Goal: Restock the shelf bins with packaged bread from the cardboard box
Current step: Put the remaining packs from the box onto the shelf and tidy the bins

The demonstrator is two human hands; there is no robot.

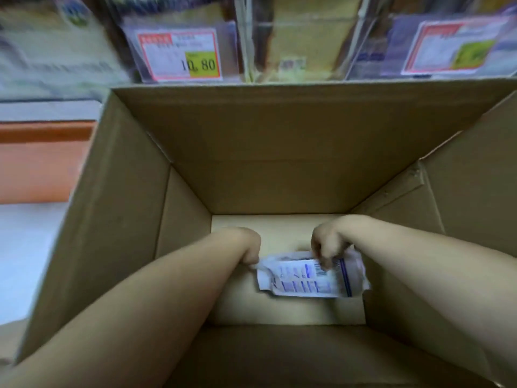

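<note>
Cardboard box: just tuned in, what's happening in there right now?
A person reaches both arms down into the open cardboard box. The left hand pinches the left end of a white-and-blue bread packet, and the right hand grips its top edge. It is the only packet visible, at the bottom of the box. The shelf bins with price tags stand just beyond the box's far wall.

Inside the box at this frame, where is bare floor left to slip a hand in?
Bare floor of the cardboard box shows as a strip between the hands and the far wall, and a wider strip between the bread package and the near wall. The middle is crowded: the left hand and right hand both grip it.
</note>
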